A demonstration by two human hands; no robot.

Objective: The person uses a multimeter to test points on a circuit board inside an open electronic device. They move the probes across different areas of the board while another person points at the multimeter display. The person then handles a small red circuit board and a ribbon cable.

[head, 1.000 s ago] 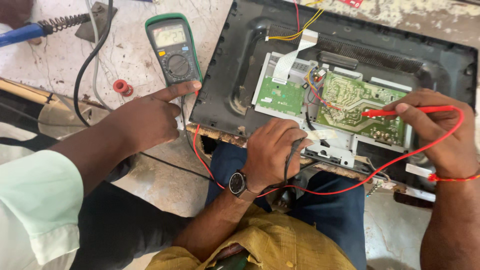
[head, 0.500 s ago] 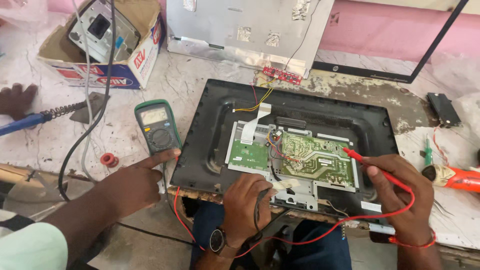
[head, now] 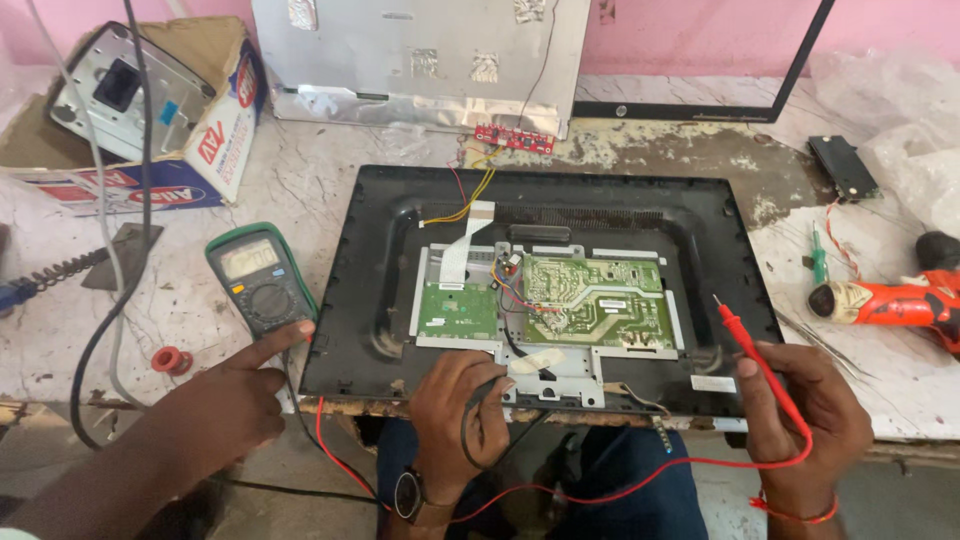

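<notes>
Worn, stained stone bench (head: pixel 350 150), pink wall behind. At the near edge, my left hand (head: pixel 462 405) is curled shut around the black probe (head: pixel 487 385), its lead looping down off the bench. My right hand (head: pixel 800 420) pinches the red probe (head: pixel 750 345) between thumb and fingers, other fingers loosely folded; the tip points up and away, clear of the boards, over the right side of the black monitor shell (head: pixel 400 200). The probe looks light, a stiff plastic shaft with a sharp metal tip, best held on the shaft well behind the tip; its red lead (head: pixel 620 480) is limp and drags. Near the left edge another person's hand (head: pixel 225 400) points a finger at the green multimeter (head: pixel 262 280). Mid-shell sit the green power board (head: pixel 600 300) and a smaller board (head: pixel 457 310), bare solder up, probably fragile. A red-handled tool (head: pixel 890 300) lies at the right edge. Farther back: a cardboard box (head: pixel 200 130) in the left corner and a metal panel (head: pixel 420 60) against the wall.
</notes>
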